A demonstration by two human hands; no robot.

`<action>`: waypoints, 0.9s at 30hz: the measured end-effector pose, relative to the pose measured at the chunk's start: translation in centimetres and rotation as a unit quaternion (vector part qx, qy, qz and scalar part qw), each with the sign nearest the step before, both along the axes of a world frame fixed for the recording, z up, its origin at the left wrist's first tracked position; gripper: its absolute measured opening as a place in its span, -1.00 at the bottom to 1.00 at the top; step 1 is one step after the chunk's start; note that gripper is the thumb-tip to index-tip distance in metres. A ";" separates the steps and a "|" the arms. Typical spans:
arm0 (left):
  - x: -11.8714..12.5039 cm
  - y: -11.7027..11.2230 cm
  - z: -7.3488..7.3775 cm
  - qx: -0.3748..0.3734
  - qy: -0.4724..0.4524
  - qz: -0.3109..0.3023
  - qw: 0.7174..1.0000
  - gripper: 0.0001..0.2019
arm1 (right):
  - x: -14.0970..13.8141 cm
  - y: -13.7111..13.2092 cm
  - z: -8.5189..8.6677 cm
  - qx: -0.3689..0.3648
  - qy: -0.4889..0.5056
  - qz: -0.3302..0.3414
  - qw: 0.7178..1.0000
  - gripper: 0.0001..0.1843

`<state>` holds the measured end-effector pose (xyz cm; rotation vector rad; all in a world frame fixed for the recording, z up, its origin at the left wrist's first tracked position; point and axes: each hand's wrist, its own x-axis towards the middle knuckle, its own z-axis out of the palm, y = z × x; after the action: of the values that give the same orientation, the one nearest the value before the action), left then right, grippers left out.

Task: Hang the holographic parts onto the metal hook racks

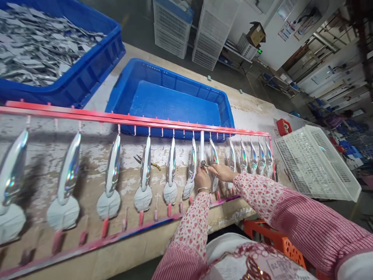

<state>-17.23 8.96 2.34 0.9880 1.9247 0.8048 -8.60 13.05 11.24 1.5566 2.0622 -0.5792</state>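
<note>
My left hand (202, 179) is closed at the white centre post (202, 144) of a long red hanging rack (163, 123). My right hand (222, 172) is closed beside it, fingers meeting the left hand's at a small dark metal piece (204, 163) whose kind I cannot make out. Around both hands hang several shiny silver teardrop-shaped pieces (172, 161), their lower ends covered in pale, round, wrapped-looking discs (170, 193). One silver piece (192, 159) hangs just left of my left hand. Another silver piece (213, 151) hangs partly behind my right hand.
A blue bin (96, 79) of flat silver pieces stands at back left. A shallow blue tray (177, 103) sits behind the rack. Yellow-handled pliers (155, 166) lie on the worktable (131, 155). To the right are a white basket (317, 161) and a red tape dispenser (283, 127).
</note>
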 end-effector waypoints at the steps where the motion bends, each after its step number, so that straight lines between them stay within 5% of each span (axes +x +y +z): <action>1: 0.0 0.0 0.0 -0.003 -0.001 -0.002 1.000 -0.72 | 0.1 0.0 -0.1 0.002 0.012 -0.002 1.000 -0.31; 14: -0.1 0.2 -1.0 0.010 0.014 0.015 1.000 -0.76 | 0.1 -1.2 -3.3 0.046 0.016 -0.024 0.999 -0.28; 21: -0.3 0.4 -1.6 0.032 0.046 0.014 0.998 -0.71 | 0.3 -1.4 -1.3 0.067 0.150 -0.041 0.986 -0.41; 24: -0.3 0.5 -1.8 0.040 0.072 0.008 0.997 -0.67 | 3.4 -2.4 -0.3 0.126 0.246 -0.108 0.955 -0.45; 27: -0.1 0.3 -1.7 0.038 0.094 0.009 0.995 -0.68 | 10.4 -3.3 -0.1 0.209 0.261 -0.246 0.910 -0.44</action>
<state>-17.33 9.26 0.62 1.1278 2.0773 0.8250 1.78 9.76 11.10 2.4300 2.2745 -0.8462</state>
